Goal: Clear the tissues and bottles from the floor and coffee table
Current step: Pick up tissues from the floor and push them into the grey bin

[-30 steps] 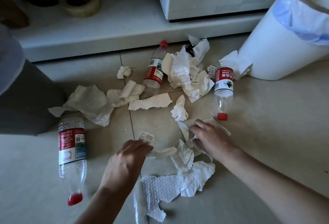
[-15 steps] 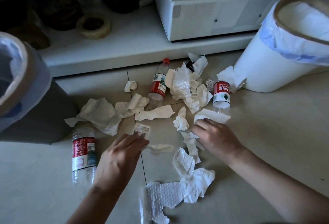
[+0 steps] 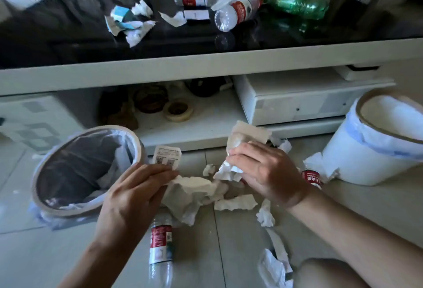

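With my left hand (image 3: 135, 187) pinching a slip (image 3: 166, 156) and right hand (image 3: 263, 173) clutching tissues (image 3: 242, 138), loose scraps may miss the bin (image 3: 45, 168).

The left hand (image 3: 135, 192) is raised in front of the person, back toward the camera, its fingers and thumb curled and pinching. The right hand (image 3: 263, 174) is lifted at about the same height, fingers bent inward in a gripping pose. Both bare forearms reach in from the lower edge, well apart.
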